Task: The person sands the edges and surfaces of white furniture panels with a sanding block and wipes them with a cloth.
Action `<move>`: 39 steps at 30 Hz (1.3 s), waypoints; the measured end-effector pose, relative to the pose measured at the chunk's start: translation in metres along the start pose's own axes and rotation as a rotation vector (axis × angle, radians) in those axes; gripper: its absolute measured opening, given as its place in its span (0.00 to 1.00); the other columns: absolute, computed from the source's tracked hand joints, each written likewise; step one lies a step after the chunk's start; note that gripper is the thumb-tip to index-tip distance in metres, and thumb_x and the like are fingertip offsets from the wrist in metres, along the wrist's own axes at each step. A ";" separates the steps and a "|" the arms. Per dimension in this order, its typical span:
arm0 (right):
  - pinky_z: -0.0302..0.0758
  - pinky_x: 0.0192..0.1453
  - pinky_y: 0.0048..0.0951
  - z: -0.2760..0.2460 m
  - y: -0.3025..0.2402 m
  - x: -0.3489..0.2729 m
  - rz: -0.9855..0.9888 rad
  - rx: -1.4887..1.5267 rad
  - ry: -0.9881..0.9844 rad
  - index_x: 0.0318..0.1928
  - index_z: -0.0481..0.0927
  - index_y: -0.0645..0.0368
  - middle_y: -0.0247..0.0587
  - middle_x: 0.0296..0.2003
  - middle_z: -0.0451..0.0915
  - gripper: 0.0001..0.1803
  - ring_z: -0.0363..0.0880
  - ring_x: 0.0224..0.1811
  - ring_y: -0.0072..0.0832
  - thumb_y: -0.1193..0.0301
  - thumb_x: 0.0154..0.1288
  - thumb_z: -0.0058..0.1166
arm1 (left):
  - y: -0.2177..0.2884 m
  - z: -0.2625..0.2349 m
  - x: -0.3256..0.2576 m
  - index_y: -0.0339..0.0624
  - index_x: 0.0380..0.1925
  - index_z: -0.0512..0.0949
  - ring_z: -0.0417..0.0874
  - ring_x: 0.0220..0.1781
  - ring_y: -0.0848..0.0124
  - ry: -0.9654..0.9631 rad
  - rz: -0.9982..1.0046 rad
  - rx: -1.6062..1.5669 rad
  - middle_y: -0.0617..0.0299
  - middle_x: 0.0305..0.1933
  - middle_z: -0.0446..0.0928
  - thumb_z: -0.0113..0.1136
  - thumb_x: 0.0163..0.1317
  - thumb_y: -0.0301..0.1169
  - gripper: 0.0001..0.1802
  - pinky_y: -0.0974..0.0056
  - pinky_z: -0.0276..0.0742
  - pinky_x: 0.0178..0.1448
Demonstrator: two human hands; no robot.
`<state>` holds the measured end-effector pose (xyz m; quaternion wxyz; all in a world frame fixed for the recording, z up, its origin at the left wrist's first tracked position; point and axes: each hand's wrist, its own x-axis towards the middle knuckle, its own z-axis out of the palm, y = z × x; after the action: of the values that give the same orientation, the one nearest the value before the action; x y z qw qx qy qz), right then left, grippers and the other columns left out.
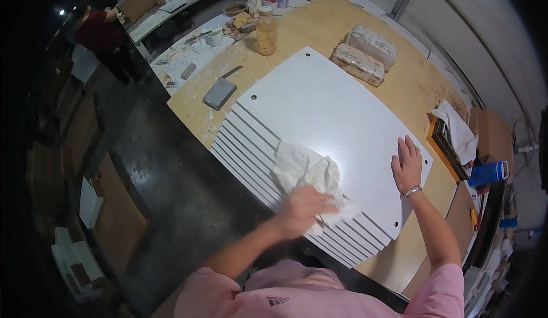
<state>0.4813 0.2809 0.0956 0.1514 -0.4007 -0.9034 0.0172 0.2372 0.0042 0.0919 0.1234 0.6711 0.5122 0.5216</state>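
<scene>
A stack of white panels (337,107) lies on the workbench, its lower boards fanned out in steps along the near left side. The top panel has small round holes near its corners. My left hand (305,208), a little blurred, grips a crumpled white cloth (305,167) at the near edge of the top panel. Part of the cloth hangs over the stepped edges. My right hand (406,164) lies flat with fingers stretched on the top panel's right side, close to a corner hole, and holds nothing.
On the wooden bench top (308,21) stand a bottle of amber liquid (266,31), a grey sanding block (220,93) and two wrapped blocks (365,54). A box with a white cloth over it (451,130) and a blue cup (488,173) are at right. Another person (103,35) stands far left.
</scene>
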 end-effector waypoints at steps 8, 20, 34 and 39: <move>0.58 0.74 0.48 0.005 -0.009 0.001 -0.017 0.022 -0.005 0.67 0.70 0.56 0.50 0.71 0.64 0.31 0.62 0.69 0.50 0.66 0.63 0.54 | -0.178 -0.174 0.027 0.39 0.43 0.80 0.76 0.51 0.48 0.384 -0.354 0.850 0.52 0.48 0.79 0.65 0.59 0.37 0.16 0.48 0.72 0.53; 0.59 0.74 0.46 0.000 -0.004 -0.003 0.027 0.022 0.018 0.65 0.72 0.56 0.49 0.69 0.66 0.30 0.64 0.68 0.48 0.64 0.61 0.55 | -0.148 -0.119 0.029 0.35 0.38 0.78 0.73 0.48 0.47 0.484 -0.331 0.812 0.50 0.45 0.75 0.65 0.58 0.30 0.12 0.49 0.69 0.53; 0.59 0.73 0.47 0.015 0.008 -0.005 -0.026 0.002 0.095 0.64 0.72 0.57 0.54 0.68 0.67 0.29 0.64 0.69 0.47 0.57 0.66 0.49 | 0.133 0.209 -0.044 0.42 0.49 0.83 0.81 0.48 0.56 0.020 -0.302 -0.456 0.57 0.46 0.82 0.68 0.52 0.23 0.21 0.55 0.74 0.55; 0.57 0.73 0.52 0.016 0.012 -0.007 0.007 -0.023 0.047 0.65 0.70 0.57 0.53 0.68 0.66 0.30 0.61 0.71 0.47 0.55 0.68 0.46 | 0.073 0.109 -0.006 0.42 0.62 0.75 0.79 0.52 0.61 0.534 -0.593 -0.387 0.55 0.52 0.73 0.60 0.62 0.22 0.26 0.55 0.76 0.59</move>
<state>0.4900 0.2851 0.0770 0.1680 -0.4059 -0.8983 -0.0020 0.3687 0.0071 0.0938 0.2545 0.3013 0.5893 0.7051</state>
